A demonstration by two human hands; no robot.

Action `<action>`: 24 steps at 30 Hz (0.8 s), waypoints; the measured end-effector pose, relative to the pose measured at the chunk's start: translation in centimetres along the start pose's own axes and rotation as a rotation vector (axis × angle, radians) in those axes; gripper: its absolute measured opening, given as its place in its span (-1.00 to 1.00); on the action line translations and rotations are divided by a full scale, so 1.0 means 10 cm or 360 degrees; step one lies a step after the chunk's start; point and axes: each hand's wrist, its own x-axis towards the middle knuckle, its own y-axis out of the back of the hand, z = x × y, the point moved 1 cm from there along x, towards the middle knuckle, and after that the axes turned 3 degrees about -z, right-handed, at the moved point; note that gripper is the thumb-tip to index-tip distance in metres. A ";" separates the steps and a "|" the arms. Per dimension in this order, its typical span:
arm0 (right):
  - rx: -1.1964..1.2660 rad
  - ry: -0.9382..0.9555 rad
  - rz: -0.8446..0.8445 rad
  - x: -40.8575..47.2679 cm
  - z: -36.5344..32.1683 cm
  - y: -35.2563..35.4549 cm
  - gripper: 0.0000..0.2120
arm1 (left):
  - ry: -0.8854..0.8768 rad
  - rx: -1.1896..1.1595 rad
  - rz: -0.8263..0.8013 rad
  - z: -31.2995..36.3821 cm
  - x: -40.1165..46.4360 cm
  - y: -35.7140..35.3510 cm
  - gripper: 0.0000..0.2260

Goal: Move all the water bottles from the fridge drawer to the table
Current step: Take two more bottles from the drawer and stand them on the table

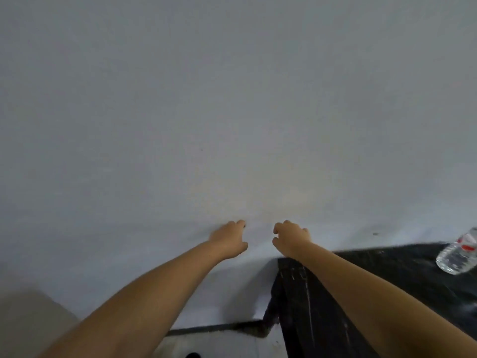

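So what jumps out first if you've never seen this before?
Two bare arms stretch forward, the left hand and right hand loosely curled and empty against a plain pale wall. At the far right edge, one clear water bottle sits on a dark table.

Plain room: bare grey wall (232, 99), dark marble table (387, 280).

The wall (232, 99) ahead of me looks matt, smooth and painted pale grey. The table (387, 280) is glossy black with white streaks like polished stone, and the water bottle (458, 254) on it is clear, shiny plastic.
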 end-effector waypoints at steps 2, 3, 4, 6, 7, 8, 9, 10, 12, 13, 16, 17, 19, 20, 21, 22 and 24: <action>-0.0072 0.0161 -0.0058 -0.03 -0.37 -0.07 -0.66 | 0.0195 -0.0039 0.0056 -0.37 -0.33 0.00 -0.51; -0.0114 0.0246 -0.0076 -0.07 -0.58 -0.10 -0.66 | 0.0297 -0.0067 0.0084 -0.58 -0.53 -0.01 -0.51; -0.0150 0.0339 -0.0067 -0.11 -0.79 -0.13 -0.66 | 0.0403 -0.0091 0.0114 -0.77 -0.73 -0.01 -0.52; -0.0200 0.0507 -0.0057 -0.21 -1.24 -0.17 -0.67 | 0.0600 -0.0140 0.0206 -1.14 -1.15 -0.01 -0.52; -0.0223 0.0567 -0.0053 -0.27 -1.40 -0.19 -0.68 | 0.0660 -0.0168 0.0237 -1.29 -1.31 -0.02 -0.52; -0.0269 0.0686 -0.0038 -0.36 -1.71 -0.22 -0.68 | 0.0776 -0.0230 0.0280 -1.49 -1.62 -0.02 -0.52; -0.0276 0.0699 -0.0044 -0.38 -1.79 -0.24 -0.68 | 0.0808 -0.0261 0.0292 -1.55 -1.72 -0.02 -0.52; -0.0310 0.0800 -0.0031 -0.49 -2.06 -0.28 -0.69 | 0.0906 -0.0316 0.0338 -1.73 -1.98 -0.02 -0.52; -0.0353 0.0996 -0.0015 -0.71 -2.56 -0.35 -0.69 | 0.1072 -0.0432 0.0429 -2.00 -2.49 -0.04 -0.52; -0.0360 0.1071 -0.0024 -0.84 -2.75 -0.37 -0.69 | 0.1133 -0.0456 0.0487 -2.10 -2.68 -0.05 -0.52; -0.0411 0.1323 0.0001 -1.31 -3.44 -0.52 -0.69 | 0.1342 -0.0529 0.0620 -2.39 -3.48 -0.14 -0.53; -0.0420 0.1379 -0.0005 -1.48 -3.64 -0.60 -0.69 | 0.1401 -0.0525 0.0642 -2.49 -3.74 -0.19 -0.53; -0.0459 0.1509 -0.0017 -1.90 -4.07 -0.79 -0.71 | 0.1514 -0.0526 0.0665 -2.66 -4.32 -0.33 -0.53; -0.0476 0.1573 -0.0028 -2.10 -4.25 -0.90 -0.74 | 0.1567 -0.0533 0.0654 -2.72 -4.59 -0.40 -0.52; -0.0481 0.1639 -0.0050 -2.35 -4.46 -1.02 -0.78 | 0.1626 -0.0543 0.0656 -2.80 -4.91 -0.49 -0.52; -0.0482 0.1708 -0.0060 -2.59 -4.66 -1.14 -0.80 | 0.1694 -0.0562 0.0656 -2.88 -5.22 -0.57 -0.51; -0.0484 0.1860 -0.0088 -3.14 -5.06 -1.38 -0.75 | 0.1842 -0.0569 0.0720 -3.04 -5.87 -0.73 -0.56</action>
